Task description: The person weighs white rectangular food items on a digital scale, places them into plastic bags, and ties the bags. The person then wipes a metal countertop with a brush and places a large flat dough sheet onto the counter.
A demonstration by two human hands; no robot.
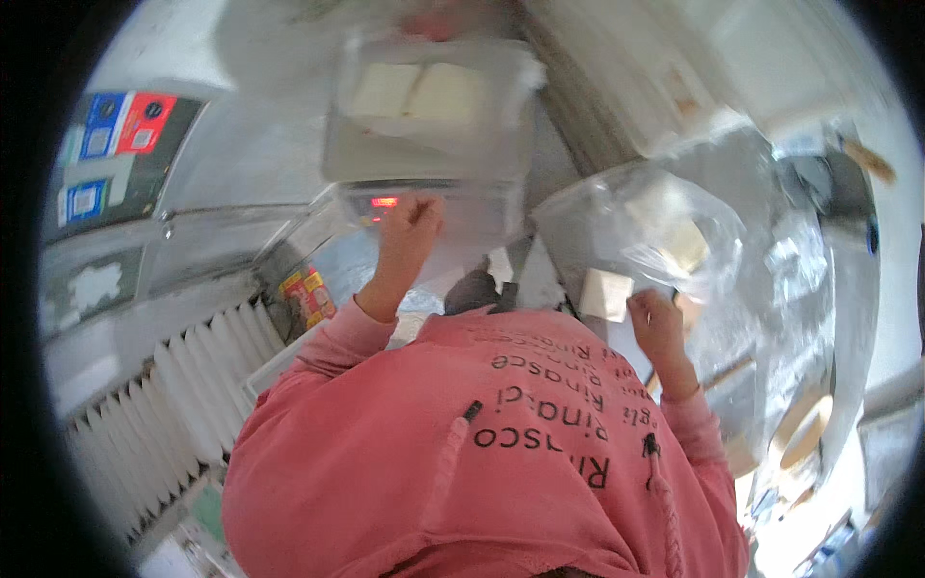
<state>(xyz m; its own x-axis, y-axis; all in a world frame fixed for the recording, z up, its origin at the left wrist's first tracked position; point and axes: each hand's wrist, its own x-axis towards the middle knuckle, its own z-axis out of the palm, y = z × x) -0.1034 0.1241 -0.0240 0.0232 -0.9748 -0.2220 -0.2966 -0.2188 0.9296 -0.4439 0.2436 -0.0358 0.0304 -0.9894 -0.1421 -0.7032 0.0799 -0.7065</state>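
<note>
My left hand (410, 230), its fingers curled in, is in front of a scale (470, 213) with a lit red display (384, 202). Nothing shows in that hand. On the scale stands a translucent plastic tub (433, 155) with pale rectangular slabs (452, 90) inside, blurred. My right hand (657, 325) has bent fingers close to the edge of a small pale block (605, 295). Whether they touch it is not clear. Just beyond that block lies a clear plastic bag (712, 209) with more pale blocks (683, 246) in it.
A roll of tape (802, 432) lies on the plastic-covered surface (780, 325) at right. A brush (867, 159) is at the far right. To the left are a white radiator (209, 383) and a red and yellow package (309, 298). A pale cabinet-like surface (672, 79) rises behind.
</note>
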